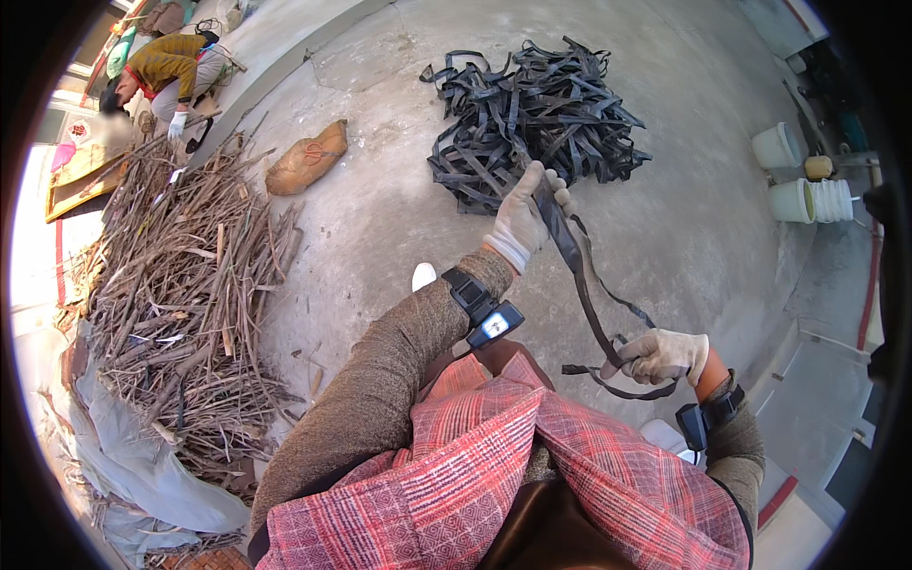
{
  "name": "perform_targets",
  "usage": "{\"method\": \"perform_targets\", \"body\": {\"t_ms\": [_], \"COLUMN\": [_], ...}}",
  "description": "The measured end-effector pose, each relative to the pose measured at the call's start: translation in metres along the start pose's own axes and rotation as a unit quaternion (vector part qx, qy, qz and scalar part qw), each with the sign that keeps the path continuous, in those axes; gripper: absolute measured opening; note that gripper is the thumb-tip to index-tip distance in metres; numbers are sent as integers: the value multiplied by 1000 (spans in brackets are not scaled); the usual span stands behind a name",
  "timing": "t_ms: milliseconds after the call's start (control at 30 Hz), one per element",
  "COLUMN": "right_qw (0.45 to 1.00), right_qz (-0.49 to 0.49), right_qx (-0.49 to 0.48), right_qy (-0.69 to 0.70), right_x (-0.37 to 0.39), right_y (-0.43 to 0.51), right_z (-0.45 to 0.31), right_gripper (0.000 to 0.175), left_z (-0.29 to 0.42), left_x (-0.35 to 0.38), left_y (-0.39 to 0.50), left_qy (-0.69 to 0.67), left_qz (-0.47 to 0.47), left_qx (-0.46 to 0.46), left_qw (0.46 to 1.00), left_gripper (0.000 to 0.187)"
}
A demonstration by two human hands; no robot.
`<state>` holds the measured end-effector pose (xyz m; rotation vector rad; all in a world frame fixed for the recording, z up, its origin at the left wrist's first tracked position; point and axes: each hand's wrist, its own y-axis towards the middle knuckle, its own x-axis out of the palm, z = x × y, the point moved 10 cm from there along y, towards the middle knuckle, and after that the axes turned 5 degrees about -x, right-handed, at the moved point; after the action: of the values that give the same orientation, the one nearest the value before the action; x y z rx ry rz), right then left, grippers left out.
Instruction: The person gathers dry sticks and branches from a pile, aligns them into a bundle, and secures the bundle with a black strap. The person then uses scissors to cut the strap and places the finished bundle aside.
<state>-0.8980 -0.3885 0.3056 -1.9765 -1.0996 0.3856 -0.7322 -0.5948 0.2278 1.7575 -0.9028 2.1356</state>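
A long black plastic strip (pixel 570 249) runs between my two gloved hands. My left hand (pixel 524 210), in a pale work glove, is closed around its upper part, just below a tangled heap of flat black strips (pixel 534 117) on the concrete. Lower right, my right hand (pixel 659 356), also gloved, grips the strip's lower part; a thinner, loose length loops beside and under that hand. The fingers of both hands partly hide the strip.
A pile of dry sticks (pixel 192 306) covers the left side, with plastic sheeting (pixel 142 456) below. Red-handled scissors (pixel 318 153) rest on a brown sack (pixel 306 158). Another person (pixel 167 75) bends over the sticks, upper left. Plastic buckets (pixel 778 146) stand at the right.
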Motion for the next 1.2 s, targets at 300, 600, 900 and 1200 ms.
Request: {"method": "perform_targets", "body": {"t_ms": [300, 600, 900, 1200], "right_qw": [556, 866, 857, 639], "right_qz": [583, 458, 440, 543], "right_qx": [584, -195, -196, 509], "right_qy": [-99, 44, -184, -194], "right_x": [-54, -132, -84, -138], "right_y": [-392, -34, -11, -271], "right_z": [407, 44, -19, 312], "right_gripper": [30, 63, 21, 21], "left_z": [381, 62, 86, 378], "left_x": [-11, 103, 117, 49], "left_y": [-57, -17, 8, -35], "left_qy": [15, 308, 78, 32], "left_qz": [50, -126, -121, -11], "left_qx": [364, 35, 88, 296], "left_qw": [930, 942, 986, 955], "left_gripper": [10, 23, 21, 21]}}
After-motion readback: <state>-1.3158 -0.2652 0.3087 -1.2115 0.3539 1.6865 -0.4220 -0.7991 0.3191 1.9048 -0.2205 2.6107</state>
